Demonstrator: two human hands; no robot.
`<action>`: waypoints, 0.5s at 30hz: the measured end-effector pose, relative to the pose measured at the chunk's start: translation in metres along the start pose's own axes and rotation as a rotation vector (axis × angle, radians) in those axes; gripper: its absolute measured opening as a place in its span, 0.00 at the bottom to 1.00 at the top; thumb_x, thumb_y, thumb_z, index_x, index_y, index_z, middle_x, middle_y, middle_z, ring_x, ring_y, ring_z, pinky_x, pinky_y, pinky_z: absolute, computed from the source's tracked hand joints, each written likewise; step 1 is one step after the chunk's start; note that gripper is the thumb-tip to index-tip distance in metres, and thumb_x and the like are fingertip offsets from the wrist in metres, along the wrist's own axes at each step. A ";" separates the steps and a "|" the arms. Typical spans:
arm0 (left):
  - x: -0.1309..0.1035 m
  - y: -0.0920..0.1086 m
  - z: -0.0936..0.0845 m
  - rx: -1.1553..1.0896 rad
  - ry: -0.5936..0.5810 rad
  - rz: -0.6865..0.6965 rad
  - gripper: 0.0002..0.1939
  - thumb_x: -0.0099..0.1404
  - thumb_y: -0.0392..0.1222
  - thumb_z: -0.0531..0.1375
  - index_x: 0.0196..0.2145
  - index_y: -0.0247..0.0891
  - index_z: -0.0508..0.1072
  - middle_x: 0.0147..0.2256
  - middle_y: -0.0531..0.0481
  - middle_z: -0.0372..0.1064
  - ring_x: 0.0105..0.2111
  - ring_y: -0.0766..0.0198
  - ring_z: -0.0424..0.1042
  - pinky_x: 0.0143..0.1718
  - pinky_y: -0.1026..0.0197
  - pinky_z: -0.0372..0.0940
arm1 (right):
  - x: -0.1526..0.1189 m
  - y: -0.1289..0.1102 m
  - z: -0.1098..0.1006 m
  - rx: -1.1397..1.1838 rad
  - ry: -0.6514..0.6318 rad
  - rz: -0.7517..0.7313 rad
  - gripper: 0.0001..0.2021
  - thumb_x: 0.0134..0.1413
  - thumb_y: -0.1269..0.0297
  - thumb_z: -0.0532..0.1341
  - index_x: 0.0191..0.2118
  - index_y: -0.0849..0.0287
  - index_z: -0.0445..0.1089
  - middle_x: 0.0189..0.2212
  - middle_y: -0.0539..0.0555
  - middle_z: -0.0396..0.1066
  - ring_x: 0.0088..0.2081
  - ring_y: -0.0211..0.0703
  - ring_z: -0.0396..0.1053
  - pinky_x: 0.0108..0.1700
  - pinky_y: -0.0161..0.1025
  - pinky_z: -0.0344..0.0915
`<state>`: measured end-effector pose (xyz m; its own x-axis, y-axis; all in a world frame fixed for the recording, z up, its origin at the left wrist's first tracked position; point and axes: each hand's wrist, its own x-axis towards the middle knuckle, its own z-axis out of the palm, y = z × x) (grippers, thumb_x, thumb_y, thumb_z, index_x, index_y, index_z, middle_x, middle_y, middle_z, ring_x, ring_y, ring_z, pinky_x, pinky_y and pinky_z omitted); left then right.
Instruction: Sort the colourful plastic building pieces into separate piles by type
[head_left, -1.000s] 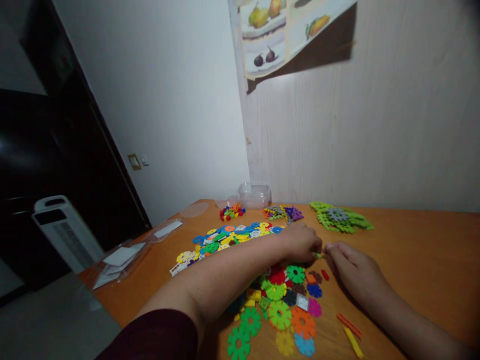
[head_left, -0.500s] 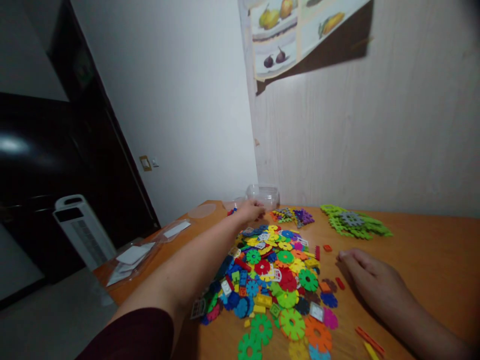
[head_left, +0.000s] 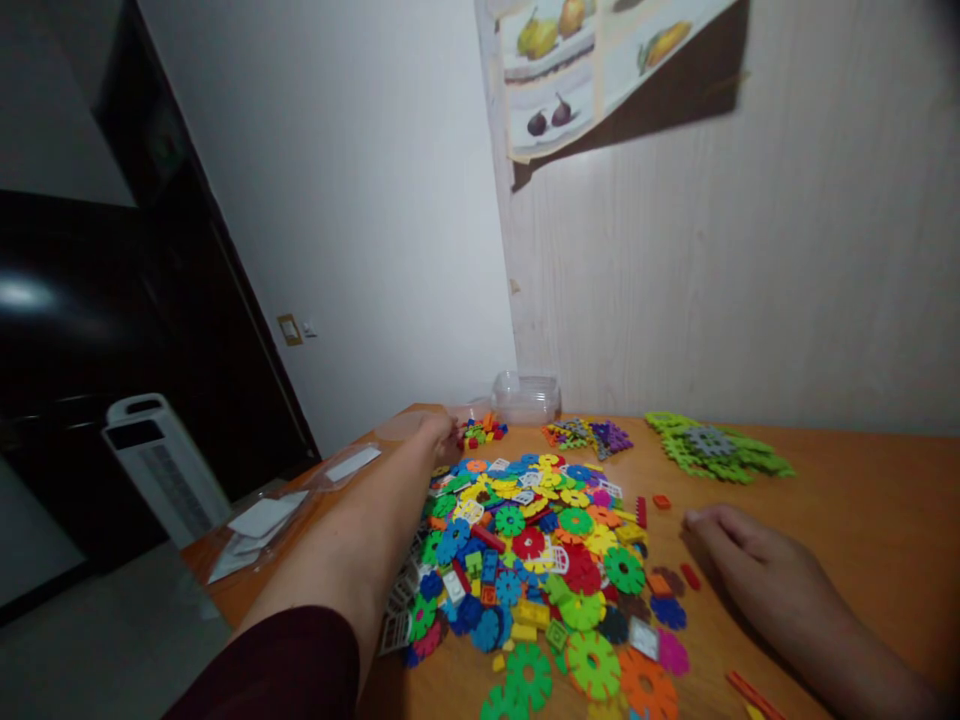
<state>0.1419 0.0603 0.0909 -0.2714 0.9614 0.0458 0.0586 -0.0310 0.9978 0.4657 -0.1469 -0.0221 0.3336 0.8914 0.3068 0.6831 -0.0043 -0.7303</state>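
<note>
My left hand reaches to the far left of the table, at the left edge of a small heap of tiny red, green, yellow and blue plastic pieces. Its fingers are small and blurred, so their grip is unclear. My right hand rests on its side on the wooden table, fingers curled in and nothing showing in it. Between my arms spreads a big pile of notched plastic discs, bricks and little white fence pieces. An orange piece and a red piece lie near my right hand.
At the back stand a clear plastic box, a heap of purple, orange and grey lattice pieces and a stack of green ones. Clear bags with white papers lie along the left edge. A wall closes off the back.
My left hand has moved left from in front of the clear box to the small heap, which now shows. The right hand stays put; the view has shifted slightly.
</note>
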 end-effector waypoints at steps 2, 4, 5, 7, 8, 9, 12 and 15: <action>0.002 -0.002 0.000 0.072 -0.017 0.033 0.20 0.71 0.47 0.62 0.56 0.35 0.70 0.54 0.41 0.69 0.50 0.52 0.72 0.49 0.46 0.72 | -0.001 -0.003 -0.001 0.001 0.005 0.014 0.23 0.61 0.42 0.52 0.30 0.54 0.73 0.26 0.49 0.74 0.33 0.49 0.73 0.33 0.39 0.63; 0.004 -0.005 0.001 0.154 -0.046 0.073 0.21 0.71 0.47 0.61 0.57 0.35 0.70 0.55 0.41 0.69 0.50 0.53 0.72 0.49 0.46 0.71 | 0.000 -0.005 -0.001 0.011 0.009 0.018 0.23 0.61 0.42 0.52 0.30 0.54 0.73 0.26 0.49 0.75 0.34 0.49 0.73 0.34 0.39 0.64; 0.005 -0.006 0.004 0.191 -0.063 0.094 0.21 0.71 0.48 0.61 0.57 0.34 0.70 0.54 0.41 0.69 0.50 0.53 0.73 0.49 0.47 0.72 | 0.000 -0.005 -0.001 0.018 0.014 0.019 0.23 0.61 0.42 0.51 0.31 0.54 0.73 0.27 0.50 0.75 0.35 0.49 0.73 0.34 0.39 0.64; 0.006 -0.008 0.014 0.263 -0.104 0.147 0.16 0.70 0.45 0.62 0.52 0.34 0.73 0.50 0.43 0.72 0.47 0.56 0.73 0.47 0.50 0.72 | 0.001 -0.006 -0.002 0.034 0.018 0.019 0.23 0.61 0.43 0.51 0.31 0.55 0.73 0.28 0.50 0.76 0.35 0.50 0.73 0.34 0.40 0.64; 0.005 -0.009 0.022 0.293 -0.130 0.178 0.12 0.69 0.42 0.62 0.48 0.33 0.75 0.46 0.44 0.73 0.44 0.57 0.73 0.46 0.53 0.71 | 0.001 -0.006 -0.003 0.043 0.014 0.018 0.23 0.61 0.43 0.51 0.31 0.55 0.73 0.28 0.51 0.76 0.36 0.50 0.73 0.34 0.40 0.64; 0.003 -0.010 0.031 0.312 -0.159 0.208 0.08 0.67 0.38 0.63 0.43 0.34 0.77 0.41 0.46 0.74 0.42 0.59 0.73 0.44 0.57 0.70 | 0.001 -0.007 -0.003 0.054 0.014 0.019 0.23 0.60 0.43 0.52 0.30 0.55 0.73 0.28 0.51 0.76 0.35 0.50 0.73 0.35 0.39 0.64; -0.016 -0.010 0.065 0.403 -0.352 0.377 0.03 0.61 0.32 0.63 0.33 0.35 0.78 0.32 0.52 0.74 0.37 0.63 0.72 0.40 0.64 0.66 | 0.000 -0.012 -0.005 0.091 0.029 0.010 0.23 0.61 0.43 0.51 0.28 0.55 0.71 0.26 0.50 0.74 0.34 0.49 0.73 0.35 0.39 0.64; -0.050 -0.011 0.100 0.661 -0.745 0.705 0.09 0.64 0.36 0.60 0.40 0.35 0.79 0.36 0.49 0.77 0.36 0.62 0.73 0.39 0.63 0.66 | -0.002 -0.016 -0.004 0.104 0.053 0.005 0.22 0.61 0.44 0.51 0.26 0.54 0.69 0.24 0.50 0.72 0.33 0.48 0.71 0.34 0.39 0.63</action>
<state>0.2506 0.0403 0.0730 0.6221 0.7181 0.3120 0.5066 -0.6730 0.5389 0.4572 -0.1502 -0.0087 0.3722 0.8664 0.3330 0.6111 0.0413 -0.7905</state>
